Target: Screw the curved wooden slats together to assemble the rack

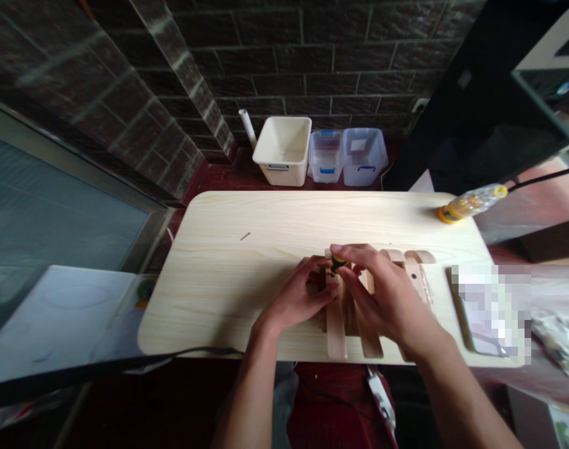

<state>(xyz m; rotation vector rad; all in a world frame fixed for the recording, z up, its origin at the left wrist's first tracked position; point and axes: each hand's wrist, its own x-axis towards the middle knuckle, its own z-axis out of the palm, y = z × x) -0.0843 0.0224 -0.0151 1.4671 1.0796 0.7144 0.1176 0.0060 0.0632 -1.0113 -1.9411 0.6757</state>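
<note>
Several curved wooden slats (336, 333) lie side by side near the table's front edge, with a wooden piece partly visible beneath them. My right hand (375, 280) is closed on a small black and yellow screwdriver (337, 263), held over the leftmost slat. On that slat's left side is my left hand (307, 290), its thumb and fingers pinching the slat near the screwdriver tip. Dark holes show in some slats; the tip itself is hidden between the fingers.
A thin dark metal piece (246, 236) lies on the pale table (209, 280). A clear bottle-shaped container (471, 202) is at the back right, a blurred flat object (481, 312) at the right. Beyond the table are a cream bin (284, 174) and two clear bins (365, 156).
</note>
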